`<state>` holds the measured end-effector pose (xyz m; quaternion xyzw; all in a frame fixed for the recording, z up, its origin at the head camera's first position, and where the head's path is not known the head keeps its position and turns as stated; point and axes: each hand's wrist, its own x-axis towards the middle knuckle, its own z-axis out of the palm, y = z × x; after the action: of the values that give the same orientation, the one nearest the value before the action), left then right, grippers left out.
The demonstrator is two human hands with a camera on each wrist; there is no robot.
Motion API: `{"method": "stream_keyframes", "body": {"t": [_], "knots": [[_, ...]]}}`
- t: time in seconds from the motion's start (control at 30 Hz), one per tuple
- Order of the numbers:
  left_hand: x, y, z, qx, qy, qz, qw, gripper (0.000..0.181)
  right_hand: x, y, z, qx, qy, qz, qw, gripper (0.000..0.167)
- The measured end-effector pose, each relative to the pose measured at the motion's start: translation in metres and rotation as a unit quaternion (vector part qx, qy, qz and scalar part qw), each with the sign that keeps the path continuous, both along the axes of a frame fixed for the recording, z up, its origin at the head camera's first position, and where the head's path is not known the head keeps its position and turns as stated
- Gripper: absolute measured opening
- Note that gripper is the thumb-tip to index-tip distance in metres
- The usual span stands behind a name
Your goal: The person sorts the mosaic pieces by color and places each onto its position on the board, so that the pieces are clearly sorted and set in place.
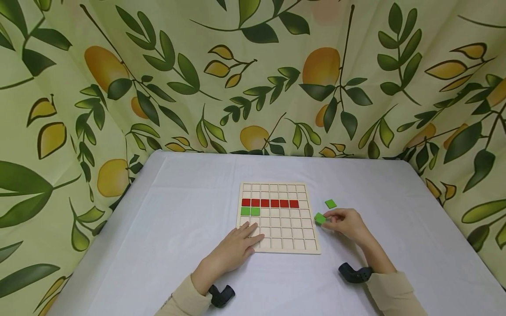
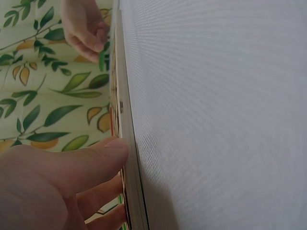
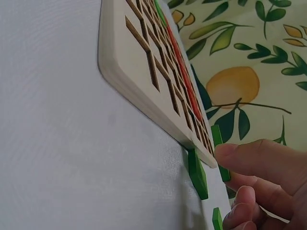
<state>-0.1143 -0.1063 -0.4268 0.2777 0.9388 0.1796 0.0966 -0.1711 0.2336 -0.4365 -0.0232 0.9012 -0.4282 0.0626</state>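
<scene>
A pale wooden grid board (image 1: 290, 232) lies on the table. Several red tiles (image 1: 275, 203) fill most of one row, and two green tiles (image 1: 251, 211) sit at the left of the row below. My left hand (image 1: 230, 250) rests with spread fingers on the board's lower left part; its thumb (image 2: 103, 155) is at the board's edge (image 2: 125, 110). Beside the right edge, my right hand (image 1: 349, 224) pinches a green tile (image 3: 221, 160) between thumb and finger. Another green tile (image 3: 197, 175) is by the board's edge, and a third (image 1: 330, 203) lies farther out.
A white cloth (image 1: 178, 193) covers the table, with a leaf-and-fruit patterned curtain (image 1: 276, 105) behind it. Black devices are at the left wrist (image 1: 222, 296) and the right wrist (image 1: 355, 273).
</scene>
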Motion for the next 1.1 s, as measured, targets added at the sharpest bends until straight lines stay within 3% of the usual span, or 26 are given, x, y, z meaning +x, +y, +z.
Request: {"method": "stream_keyframes", "body": {"t": [0.3, 1.1], "knots": [[0.000, 0.000, 0.000, 0.001, 0.003, -0.001, 1.0000, 0.042, -0.004, -0.008, 0.001, 0.005, -0.009, -0.010, 0.9999, 0.032], [0.000, 0.001, 0.001, -0.007, -0.004, -0.003, 1.0000, 0.042, -0.011, -0.025, 0.004, 0.013, 0.024, 0.015, 0.9995, 0.026]]}}
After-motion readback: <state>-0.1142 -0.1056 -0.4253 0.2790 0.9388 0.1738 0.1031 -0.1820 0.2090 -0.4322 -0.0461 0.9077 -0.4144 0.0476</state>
